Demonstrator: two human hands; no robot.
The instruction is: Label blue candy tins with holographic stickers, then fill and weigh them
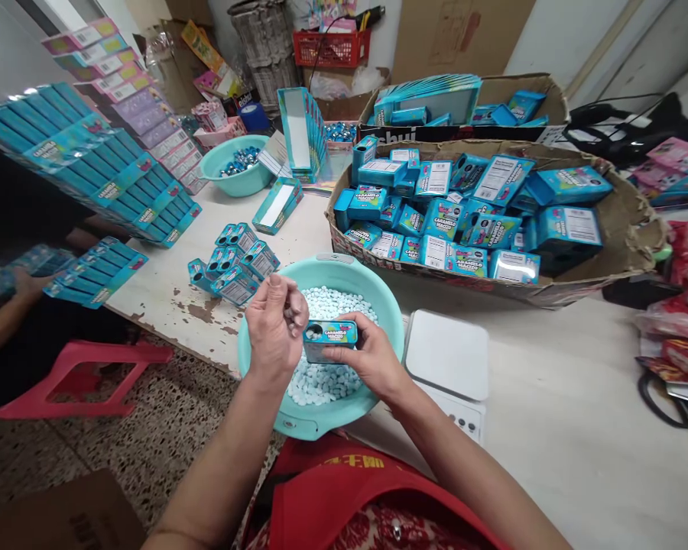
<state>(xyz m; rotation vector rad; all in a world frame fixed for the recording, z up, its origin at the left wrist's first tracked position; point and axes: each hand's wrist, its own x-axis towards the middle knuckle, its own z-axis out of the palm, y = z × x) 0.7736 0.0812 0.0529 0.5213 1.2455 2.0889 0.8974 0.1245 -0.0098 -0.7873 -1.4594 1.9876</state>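
Note:
My right hand (370,355) grips a small blue candy box (337,334), tilted so that the round opening at its left end shows, with pale candy inside. Beside that opening my left hand (274,328) is closed, its fingers curled around a few small candies. Both hands are above a turquoise basin (395,313) holding many pale candies (321,382). Just left of the basin stands a cluster of small blue candy boxes (235,263). A white scale (447,355) lies to the right of the basin.
A cardboard tray (631,229) heaped with blue boxes stands behind the scale. Farther back are a smaller turquoise bowl (246,183) of wrapped sweets and stacked display cartons (301,134). At left, another person's hand (28,283) is near more cartons, above a red stool (86,374).

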